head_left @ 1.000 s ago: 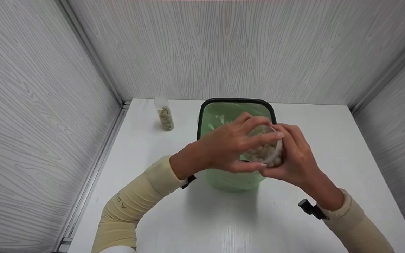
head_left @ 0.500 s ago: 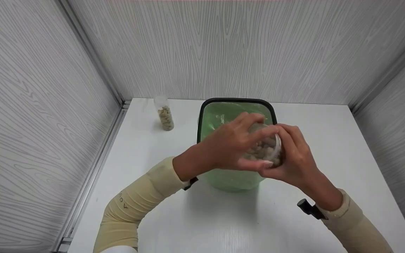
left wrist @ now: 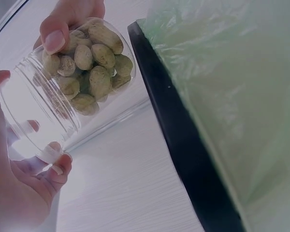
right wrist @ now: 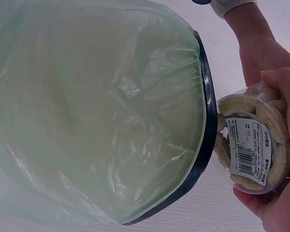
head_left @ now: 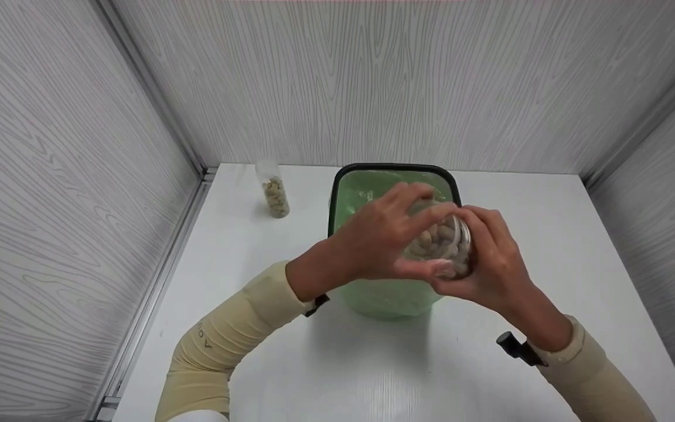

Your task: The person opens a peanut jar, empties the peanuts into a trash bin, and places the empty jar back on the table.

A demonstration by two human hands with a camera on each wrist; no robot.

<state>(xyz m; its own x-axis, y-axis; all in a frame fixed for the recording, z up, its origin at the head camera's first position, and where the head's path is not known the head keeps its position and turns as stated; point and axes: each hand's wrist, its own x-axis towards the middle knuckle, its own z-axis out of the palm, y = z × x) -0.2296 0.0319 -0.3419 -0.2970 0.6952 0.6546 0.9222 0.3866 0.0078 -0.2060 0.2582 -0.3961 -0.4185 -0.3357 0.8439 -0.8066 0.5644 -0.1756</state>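
A clear plastic jar [head_left: 438, 241] of unshelled peanuts lies tilted between both hands, over the near right part of a bin [head_left: 397, 167]. My left hand [head_left: 372, 233] curls its thumb and fingers round the clear mouth end, where ridged rings show in the left wrist view. My right hand [head_left: 498, 266] grips the peanut-filled body near its base. A white printed label [right wrist: 251, 152] covers part of the base in the right wrist view. Peanuts [left wrist: 99, 63] fill the end away from the left palm.
The bin has a black rim [right wrist: 210, 106] and a green plastic bag liner [head_left: 393, 302]. A tall clear tube [head_left: 276, 193], partly filled with pale nuts, stands at the back left of the white table [head_left: 519, 205]. Grey wood-grain panels [head_left: 372, 76] enclose the back and sides.
My left fingers and thumb have shifted slightly up and back along the jar's mouth end, showing more of its ringed part. The right hand holds nearly still.
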